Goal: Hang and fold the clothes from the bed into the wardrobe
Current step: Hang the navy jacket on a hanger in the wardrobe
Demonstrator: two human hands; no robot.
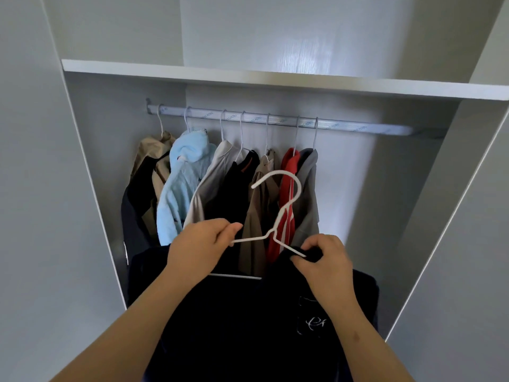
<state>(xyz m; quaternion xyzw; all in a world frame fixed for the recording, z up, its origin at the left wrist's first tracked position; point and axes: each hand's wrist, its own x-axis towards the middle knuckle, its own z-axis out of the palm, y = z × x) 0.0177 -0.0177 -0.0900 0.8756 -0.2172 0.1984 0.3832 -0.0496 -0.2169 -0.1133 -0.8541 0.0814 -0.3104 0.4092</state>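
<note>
**Navy shirt on a white hanger at the wardrobe's mouth**

Inside the wardrobe, seven garments hang bunched at the left of the rail. Out front, both arms reach forward. The left hand has its fingers curled round one shoulder of the white hanger. The right hand pinches the navy shirt over the other shoulder, and the shirt drapes below.

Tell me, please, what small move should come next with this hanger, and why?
Probably draw the dark navy garment up over the thin white wire hanger's bare left-hand shoulder: the right hand pinches fabric onto the other side, while the left hand grips exposed wire.
</note>
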